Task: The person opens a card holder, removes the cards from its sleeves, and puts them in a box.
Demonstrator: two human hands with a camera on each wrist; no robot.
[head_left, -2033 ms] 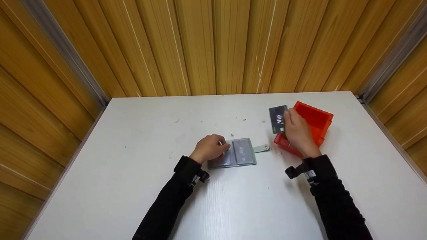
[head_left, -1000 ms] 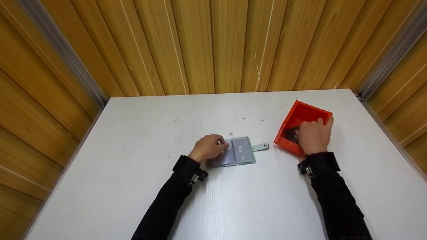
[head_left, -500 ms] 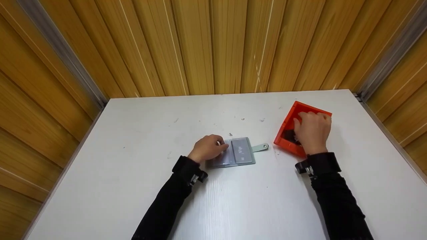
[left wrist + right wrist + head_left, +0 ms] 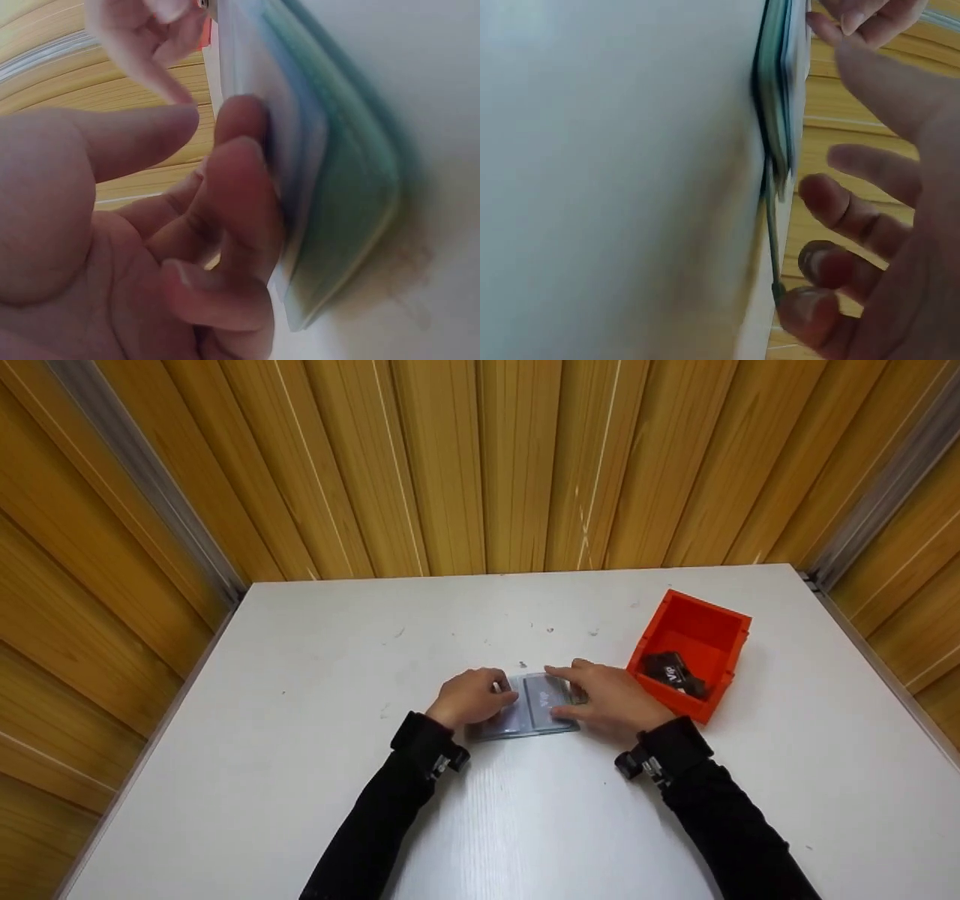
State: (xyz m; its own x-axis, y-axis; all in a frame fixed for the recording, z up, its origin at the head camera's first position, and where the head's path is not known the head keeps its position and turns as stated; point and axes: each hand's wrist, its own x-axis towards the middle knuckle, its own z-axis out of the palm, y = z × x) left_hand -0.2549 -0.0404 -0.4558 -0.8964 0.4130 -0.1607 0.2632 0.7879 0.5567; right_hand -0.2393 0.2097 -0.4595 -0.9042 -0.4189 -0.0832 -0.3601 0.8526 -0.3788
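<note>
A pale green card holder lies spread on the white table, with clear plastic sleeves. A grey card marked "Vip" sits in its right sleeve. My left hand rests on the holder's left side; in the left wrist view its bent fingertips touch the sleeves, the thumb standing off. Over the holder's right edge my right hand spreads its thumb and fingers, holding nothing. The snap strap sticks out beneath the right hand's fingers in the right wrist view.
To the right stands an orange-red bin with dark cards lying in its near part. Wood-panelled walls enclose the white table at the back and sides.
My right hand put its dark "Vip" card into the bin, let it go, and came left to the card holder. My left hand has stayed on the holder.
</note>
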